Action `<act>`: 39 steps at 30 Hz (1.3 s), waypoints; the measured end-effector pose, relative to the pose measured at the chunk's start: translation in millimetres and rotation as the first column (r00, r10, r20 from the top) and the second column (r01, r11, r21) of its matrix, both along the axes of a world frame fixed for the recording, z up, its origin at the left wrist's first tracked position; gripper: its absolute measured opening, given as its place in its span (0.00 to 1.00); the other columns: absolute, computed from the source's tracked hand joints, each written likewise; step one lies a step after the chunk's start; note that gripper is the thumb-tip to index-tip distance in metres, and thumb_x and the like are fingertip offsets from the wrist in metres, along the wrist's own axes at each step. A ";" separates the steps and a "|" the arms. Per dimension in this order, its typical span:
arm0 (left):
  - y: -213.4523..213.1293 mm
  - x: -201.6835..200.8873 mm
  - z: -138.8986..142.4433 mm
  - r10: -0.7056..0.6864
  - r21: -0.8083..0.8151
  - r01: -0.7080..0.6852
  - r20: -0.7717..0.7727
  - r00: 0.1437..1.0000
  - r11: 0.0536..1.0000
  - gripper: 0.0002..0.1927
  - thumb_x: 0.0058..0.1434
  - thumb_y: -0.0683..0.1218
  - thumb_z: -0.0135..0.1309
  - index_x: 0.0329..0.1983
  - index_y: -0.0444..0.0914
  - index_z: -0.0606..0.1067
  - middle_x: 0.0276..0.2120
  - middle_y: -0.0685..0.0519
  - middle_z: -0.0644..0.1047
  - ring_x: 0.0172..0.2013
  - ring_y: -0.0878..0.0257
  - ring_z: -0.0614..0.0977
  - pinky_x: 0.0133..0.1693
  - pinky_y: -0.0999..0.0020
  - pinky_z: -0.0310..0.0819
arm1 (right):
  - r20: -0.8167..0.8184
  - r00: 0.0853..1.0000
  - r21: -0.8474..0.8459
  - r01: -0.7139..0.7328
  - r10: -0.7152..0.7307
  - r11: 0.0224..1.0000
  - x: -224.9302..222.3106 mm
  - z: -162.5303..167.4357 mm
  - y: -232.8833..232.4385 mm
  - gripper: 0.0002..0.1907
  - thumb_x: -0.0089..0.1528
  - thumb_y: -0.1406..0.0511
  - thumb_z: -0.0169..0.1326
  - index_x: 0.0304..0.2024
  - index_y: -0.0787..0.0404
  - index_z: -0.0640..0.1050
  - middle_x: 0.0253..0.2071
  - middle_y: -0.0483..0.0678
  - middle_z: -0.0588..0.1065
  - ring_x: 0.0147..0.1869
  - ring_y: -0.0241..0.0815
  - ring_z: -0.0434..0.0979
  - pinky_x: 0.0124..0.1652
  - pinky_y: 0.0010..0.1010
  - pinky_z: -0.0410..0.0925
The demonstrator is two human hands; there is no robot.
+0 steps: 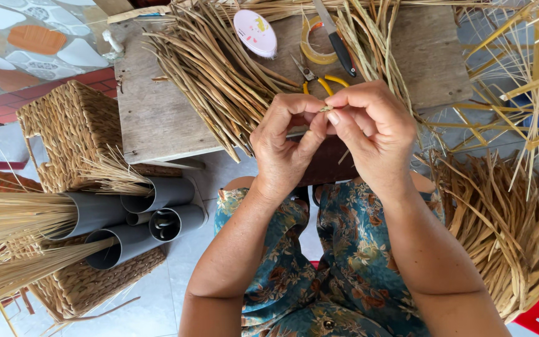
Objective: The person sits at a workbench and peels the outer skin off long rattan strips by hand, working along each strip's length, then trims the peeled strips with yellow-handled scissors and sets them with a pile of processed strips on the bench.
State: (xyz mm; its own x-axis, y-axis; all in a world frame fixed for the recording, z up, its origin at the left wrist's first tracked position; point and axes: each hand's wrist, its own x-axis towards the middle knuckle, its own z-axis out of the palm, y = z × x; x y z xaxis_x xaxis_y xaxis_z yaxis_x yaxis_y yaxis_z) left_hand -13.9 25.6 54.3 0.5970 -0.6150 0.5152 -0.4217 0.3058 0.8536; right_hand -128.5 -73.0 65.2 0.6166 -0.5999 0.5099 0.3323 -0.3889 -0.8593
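Both hands meet above the front edge of the wooden board. Left hand is curled nearly closed, thumb and fingertips pinching a short bit of dried straw. Right hand is curled the same way, thumb and index pinched on the same bit from the other side. Knuckles cover most of the piece, so it's probably a single strand, hard to say.

On the board: straw bundle fanned out left of the hands, yellow-handled pliers just behind the fingers, knife, tape roll, pink oval case.

Left side: grey plastic tubes stuffed with thin stalks, lying on a woven basket. Right side: loose heap of straw. Floral-print lap sits below the hands.
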 end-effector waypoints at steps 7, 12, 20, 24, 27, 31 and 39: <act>1.7 1.2 0.7 -0.027 0.011 0.027 0.010 1.000 1.000 0.06 0.67 0.36 0.61 0.42 0.34 0.75 0.40 0.53 0.76 0.38 0.69 0.82 0.42 0.75 0.81 | -0.004 0.999 0.074 0.050 -0.050 0.996 5.8 -15.1 4.8 0.03 0.74 0.77 0.53 0.49 0.68 0.73 0.43 0.47 0.73 0.39 0.30 0.77 0.39 0.18 0.71; -5.4 -8.3 -0.5 -0.256 -0.251 0.176 -0.337 0.906 0.952 0.06 0.71 0.40 0.59 0.47 0.36 0.74 0.45 0.55 0.74 0.42 0.72 0.79 0.47 0.77 0.79 | 0.237 0.971 0.471 -0.133 0.021 0.872 10.5 -29.1 -5.5 0.06 0.75 0.67 0.50 0.50 0.66 0.73 0.43 0.49 0.75 0.39 0.32 0.76 0.42 0.23 0.72; -13.9 -1.6 -17.7 -0.150 -0.186 0.063 -0.502 0.852 0.981 0.09 0.75 0.44 0.55 0.50 0.34 0.78 0.41 0.55 0.80 0.40 0.70 0.78 0.47 0.73 0.76 | 0.358 0.932 0.613 -0.285 0.063 0.737 17.8 -34.2 -8.1 0.09 0.75 0.65 0.52 0.52 0.64 0.71 0.46 0.50 0.75 0.45 0.37 0.77 0.49 0.30 0.75; -18.0 3.4 -27.6 -0.136 -0.201 0.025 -0.560 0.817 0.979 0.11 0.74 0.46 0.55 0.52 0.33 0.79 0.42 0.55 0.80 0.40 0.70 0.78 0.48 0.74 0.75 | 0.300 0.947 0.548 -0.274 0.120 0.790 17.6 -24.9 -7.1 0.10 0.74 0.64 0.50 0.54 0.63 0.71 0.50 0.47 0.75 0.49 0.35 0.77 0.51 0.30 0.76; -18.0 3.1 -31.0 -0.117 -0.191 0.012 -0.549 0.828 0.982 0.12 0.74 0.46 0.56 0.52 0.33 0.79 0.42 0.55 0.80 0.40 0.70 0.79 0.47 0.75 0.75 | 0.035 0.999 0.112 -0.017 0.013 0.994 17.2 -23.1 2.1 0.15 0.69 0.65 0.57 0.53 0.65 0.70 0.51 0.52 0.68 0.49 0.38 0.73 0.48 0.29 0.75; -18.8 7.3 -27.7 -0.190 -0.236 0.037 -0.670 0.718 0.971 0.12 0.72 0.47 0.55 0.49 0.34 0.79 0.38 0.53 0.82 0.38 0.67 0.82 0.45 0.72 0.80 | 0.056 0.998 0.139 0.015 -0.023 0.990 22.2 -26.9 -1.0 0.06 0.78 0.69 0.54 0.52 0.65 0.71 0.46 0.51 0.75 0.45 0.36 0.79 0.48 0.27 0.76; -15.6 2.5 -14.7 0.020 -0.068 -0.034 -0.201 0.979 0.997 0.11 0.70 0.48 0.56 0.48 0.35 0.76 0.42 0.51 0.78 0.41 0.66 0.80 0.46 0.71 0.78 | 0.142 0.989 0.300 -0.015 -0.029 0.954 19.8 -39.0 -7.3 0.08 0.79 0.66 0.52 0.54 0.63 0.68 0.50 0.53 0.77 0.50 0.38 0.80 0.52 0.31 0.77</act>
State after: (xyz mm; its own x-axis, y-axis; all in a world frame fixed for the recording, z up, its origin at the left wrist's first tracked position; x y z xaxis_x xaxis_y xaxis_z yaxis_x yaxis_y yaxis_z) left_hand -11.4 10.0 39.6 0.7083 -0.5635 0.4252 -0.2535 0.3592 0.8982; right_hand -108.7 -80.3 26.2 0.5455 -0.7427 0.3885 0.4582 -0.1238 -0.8802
